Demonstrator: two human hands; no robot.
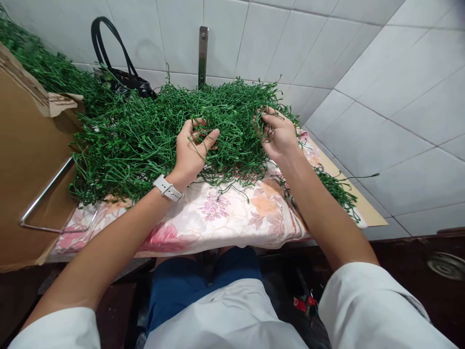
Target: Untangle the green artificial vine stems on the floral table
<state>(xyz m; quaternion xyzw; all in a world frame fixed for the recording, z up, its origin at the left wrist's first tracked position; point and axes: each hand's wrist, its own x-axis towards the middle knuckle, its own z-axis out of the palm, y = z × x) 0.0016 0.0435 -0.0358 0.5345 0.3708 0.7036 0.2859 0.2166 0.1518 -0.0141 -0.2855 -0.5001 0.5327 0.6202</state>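
A big tangled heap of green plastic stems (138,135) lies on a floral cloth (225,218) spread over a low surface in front of me. My left hand (192,151), with a white watch on the wrist, is in the heap with its fingers curled round a few green stems. My right hand (278,133) grips into the right part of the heap, fingers closed among the stems. Some loose stems (336,189) trail off the cloth's right edge.
An open cardboard box (29,160) stands at the left, with a metal rod frame (47,203) against it. A black handbag (119,72) sits behind the heap by the tiled wall. A metal bracket (203,53) is fixed to the wall. White floor tiles lie to the right.
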